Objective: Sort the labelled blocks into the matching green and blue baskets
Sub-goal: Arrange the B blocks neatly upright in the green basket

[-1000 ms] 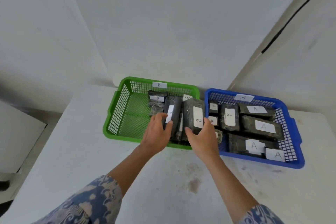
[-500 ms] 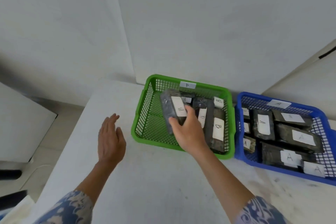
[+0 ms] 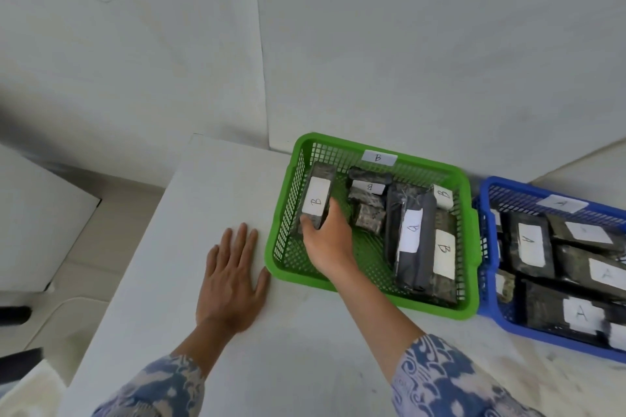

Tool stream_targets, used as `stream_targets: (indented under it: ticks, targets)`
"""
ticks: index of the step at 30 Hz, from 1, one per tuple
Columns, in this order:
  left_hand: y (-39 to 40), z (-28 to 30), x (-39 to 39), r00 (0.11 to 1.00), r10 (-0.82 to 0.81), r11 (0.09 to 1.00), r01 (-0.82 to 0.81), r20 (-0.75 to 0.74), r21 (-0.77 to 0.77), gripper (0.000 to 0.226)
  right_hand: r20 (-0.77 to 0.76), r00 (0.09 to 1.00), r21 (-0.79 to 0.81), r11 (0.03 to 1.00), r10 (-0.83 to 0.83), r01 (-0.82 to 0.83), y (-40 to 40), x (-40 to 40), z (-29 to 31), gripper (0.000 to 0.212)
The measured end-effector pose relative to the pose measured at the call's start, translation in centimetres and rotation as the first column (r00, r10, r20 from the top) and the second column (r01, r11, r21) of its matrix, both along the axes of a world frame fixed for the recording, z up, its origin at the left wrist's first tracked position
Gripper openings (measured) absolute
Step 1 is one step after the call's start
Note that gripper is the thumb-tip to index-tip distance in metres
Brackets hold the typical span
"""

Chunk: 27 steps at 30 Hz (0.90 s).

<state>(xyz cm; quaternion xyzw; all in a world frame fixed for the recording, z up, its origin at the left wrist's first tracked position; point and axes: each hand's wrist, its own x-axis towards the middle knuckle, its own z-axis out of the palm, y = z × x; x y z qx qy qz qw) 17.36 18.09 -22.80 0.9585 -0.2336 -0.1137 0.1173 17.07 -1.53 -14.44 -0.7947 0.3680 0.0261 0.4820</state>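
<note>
The right hand (image 3: 327, 240) grips the near end of a block (image 3: 315, 201) labelled B, holding it tilted against the left wall of the green basket (image 3: 288, 276) at frame centre. The left hand (image 3: 230, 278) lies flat and open on the table (image 3: 152, 281), thumb touching the basket's lower left corner. To finish well, lower the block flat into the free left side, label up, then let go; the left hand can brace the basket.

Bare room, white walls (image 3: 406, 44), white table (image 3: 271, 349)
</note>
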Motion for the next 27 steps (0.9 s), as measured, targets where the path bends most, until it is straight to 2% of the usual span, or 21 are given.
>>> stream_targets:
  ticks: [2,6,11,13,14,16,18,20,21,23,24,25,26,27]
  targets:
    - [0.0,0.0,0.0,1.000,0.002,1.000,-0.002,-0.001,-0.020,0.072,0.014,1.000,0.007,1.000,0.013,-0.013,-0.2,0.5,-0.2,0.041]
    - [0.0,0.0,0.0,1.000,0.006,1.000,-0.006,-0.001,-0.022,0.072,-0.024,0.999,-0.001,0.999,0.043,-0.043,-0.1,0.9,-0.3,0.057]
    - [0.0,0.0,0.0,1.000,0.006,0.999,-0.006,0.003,-0.037,0.072,-0.038,0.998,0.001,0.998,0.056,-0.056,-0.3,0.7,0.2,0.059]
    - [0.0,0.1,-0.1,1.000,0.008,0.999,-0.008,0.004,-0.038,0.073,-0.056,0.993,-0.044,0.993,0.105,-0.108,-0.7,0.5,0.8,0.066]
    - [0.0,0.1,-0.1,1.000,0.010,0.999,-0.009,0.007,-0.036,0.073,-0.070,0.988,-0.118,0.983,0.135,-0.142,-1.2,0.4,1.3,0.071]
    - [-0.1,0.2,-0.1,1.000,0.010,0.999,-0.010,0.011,-0.039,0.073,-0.157,0.964,-0.394,0.882,0.215,-0.260,-3.0,0.1,2.3,0.070]
    - [-0.1,0.2,-0.1,1.000,0.013,0.999,-0.013,0.013,-0.048,0.073,-0.370,0.890,-0.584,0.679,0.265,-0.445,-5.7,-0.5,3.0,0.065]
    - [-0.1,0.2,-0.1,1.000,0.018,0.999,-0.017,0.013,-0.050,0.073,-0.562,0.786,-0.596,0.535,0.255,-0.599,-7.6,-1.3,3.3,0.059]
    - [-0.1,0.2,-0.1,1.000,0.018,0.999,-0.017,0.013,-0.049,0.073,-0.612,0.748,-0.588,0.485,0.257,-0.648,-8.1,-1.6,3.2,0.055]
    - [-0.1,0.2,-0.1,1.000,0.017,0.999,-0.017,0.012,-0.046,0.073,-0.599,0.739,-0.609,0.425,0.307,-0.670,-8.5,-2.2,3.0,0.047]
    - [-0.1,0.3,-0.1,1.000,0.020,0.999,-0.019,0.014,-0.046,0.073,-0.527,0.774,-0.623,0.459,0.351,-0.633,-8.5,-2.5,3.2,0.045]
    - [-0.1,0.3,-0.1,1.000,0.023,0.999,-0.022,0.016,-0.047,0.073,-0.411,0.827,-0.603,0.567,0.382,-0.561,-8.5,-2.7,3.6,0.043]
    - [-0.2,0.3,-0.1,1.000,0.026,0.999,-0.025,0.016,-0.049,0.073,-0.273,0.884,-0.504,0.727,0.378,-0.467,-8.5,-2.8,4.3,0.042]
    - [-0.1,0.3,-0.1,1.000,0.026,0.998,-0.026,0.016,-0.050,0.073,-0.148,0.932,-0.326,0.874,0.331,-0.362,-8.5,-3.0,4.9,0.041]
